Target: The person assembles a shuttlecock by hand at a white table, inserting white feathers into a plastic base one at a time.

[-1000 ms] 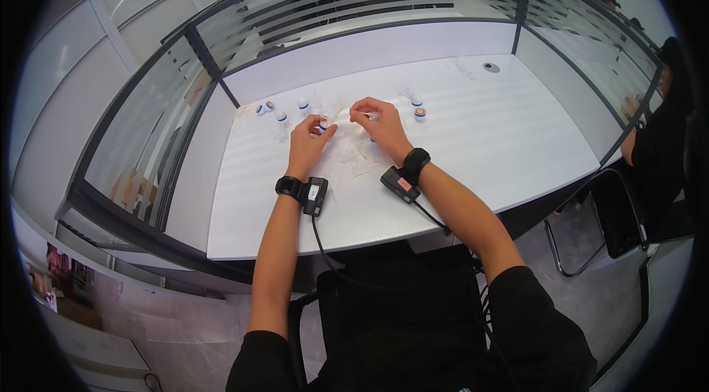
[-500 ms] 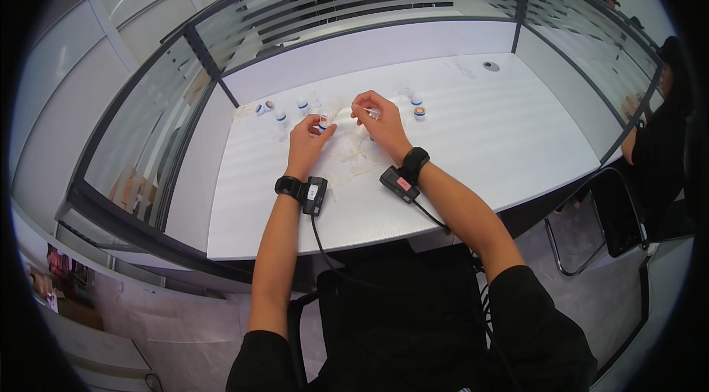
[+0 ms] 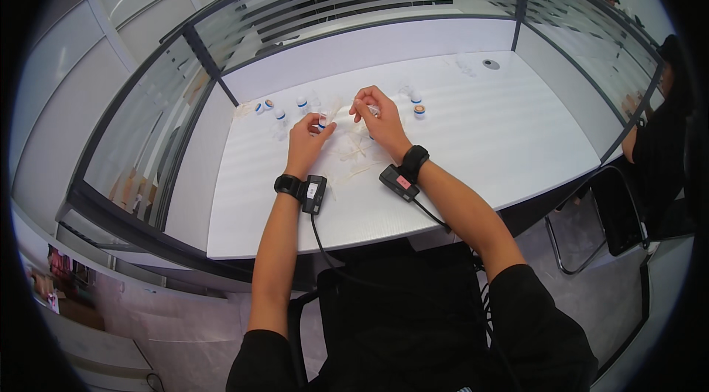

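Above the middle of the white desk, my left hand (image 3: 305, 142) closes its thumb and fingers round a small white container with a blue band (image 3: 323, 122). A pale, thin strip (image 3: 334, 113) rises from that container toward my other hand. My right hand (image 3: 382, 120) is raised slightly higher, fingers bent and pinched together; something small and whitish shows by its fingers, too small to name. Below the hands lie several pale strips (image 3: 357, 152), crossing one another on the desk. Each wrist carries a black strap with a small cabled box.
Similar small containers stand left of my hands (image 3: 280, 115) and right of them (image 3: 419, 111). Clear, crumpled-looking pieces (image 3: 464, 65) lie toward the back right, near a round cable grommet (image 3: 491, 65). Low partitions (image 3: 369, 45) edge the desk. A person (image 3: 665, 118) sits beyond the right partition.
My right hand has shifted slightly up and to the left, its fingers still pinched. My left hand has stayed almost in place, holding the container.
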